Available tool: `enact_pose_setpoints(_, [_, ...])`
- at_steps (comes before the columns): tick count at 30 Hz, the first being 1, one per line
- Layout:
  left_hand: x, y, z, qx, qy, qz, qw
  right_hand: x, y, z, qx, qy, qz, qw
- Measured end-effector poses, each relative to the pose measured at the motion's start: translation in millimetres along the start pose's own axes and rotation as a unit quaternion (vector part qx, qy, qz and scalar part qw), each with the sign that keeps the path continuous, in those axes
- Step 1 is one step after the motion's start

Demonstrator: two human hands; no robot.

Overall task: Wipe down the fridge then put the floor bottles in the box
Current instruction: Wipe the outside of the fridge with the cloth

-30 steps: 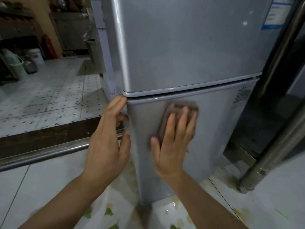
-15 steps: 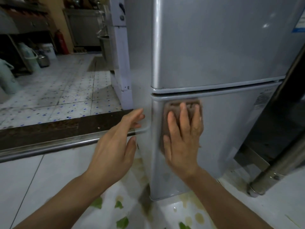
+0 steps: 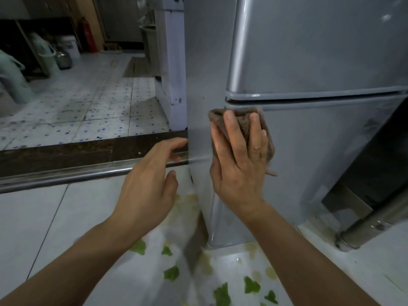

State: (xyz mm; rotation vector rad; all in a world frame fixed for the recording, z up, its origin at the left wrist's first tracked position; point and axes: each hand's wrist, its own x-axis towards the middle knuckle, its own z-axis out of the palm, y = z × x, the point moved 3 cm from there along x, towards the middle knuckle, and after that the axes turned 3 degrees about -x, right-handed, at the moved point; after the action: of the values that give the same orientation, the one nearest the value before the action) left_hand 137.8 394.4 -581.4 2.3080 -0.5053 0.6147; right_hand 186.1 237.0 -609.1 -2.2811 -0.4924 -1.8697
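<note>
Currently: my right hand (image 3: 239,164) presses folded brown cloth (image 3: 241,123) flat on grey metal fridge (image 3: 309,140) corner; left hand (image 3: 148,184) open, empty. I'd overlap strokes downward.

The right hand (image 3: 239,164) presses a cloth (image 3: 242,120) on the front left corner of the fridge (image 3: 309,62), just under the door seam, while the left hand (image 3: 148,186) is beside the fridge's left wall.

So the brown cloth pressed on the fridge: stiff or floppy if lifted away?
Probably floppy: the brown cloth folds around the fridge corner under the right hand. Likely light, since flat fingers alone hold it. A loose end dangling below suggests it would droop.
</note>
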Motion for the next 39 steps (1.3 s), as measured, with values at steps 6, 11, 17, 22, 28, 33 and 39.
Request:
enact_pose_setpoints(6, [-11.2,-12.7,15.8,0.016,-0.025,-0.032,0.999,-122.7,2.7,9.5,-0.054,-0.115,-0.145,0.981])
enact_pose_setpoints(11, [-13.2,-8.9,28.2,0.023,-0.043,-0.031,0.998,-146.0,6.3,12.6,-0.067,-0.143,-0.161,0.974])
enact_pose_setpoints(17, [-2.7,8.8,45.2,0.009,-0.033,-0.016,0.999,-87.9,26.6,-2.3,-0.001,-0.078,-0.098,0.992])
enact_pose_setpoints(22, [1.4,17.7,55.8,0.0,0.001,-0.028,1.0,-58.1,28.8,-1.5,0.068,-0.03,0.016,0.997])
enact_pose_setpoints(28, [5.3,26.6,69.6,-0.004,0.001,-0.052,0.999,-109.0,62.8,-1.6,0.042,-0.062,0.01,0.997])
enact_pose_setpoints(33, [13.5,30.7,79.2,0.001,0.043,-0.078,0.996,-110.3,127.3,-1.9,0.048,-0.062,0.019,0.997])
enact_pose_setpoints(39, [12.8,33.0,84.3,0.015,0.055,-0.078,0.995,-107.0,149.9,-19.1,0.037,-0.079,0.225,0.97])
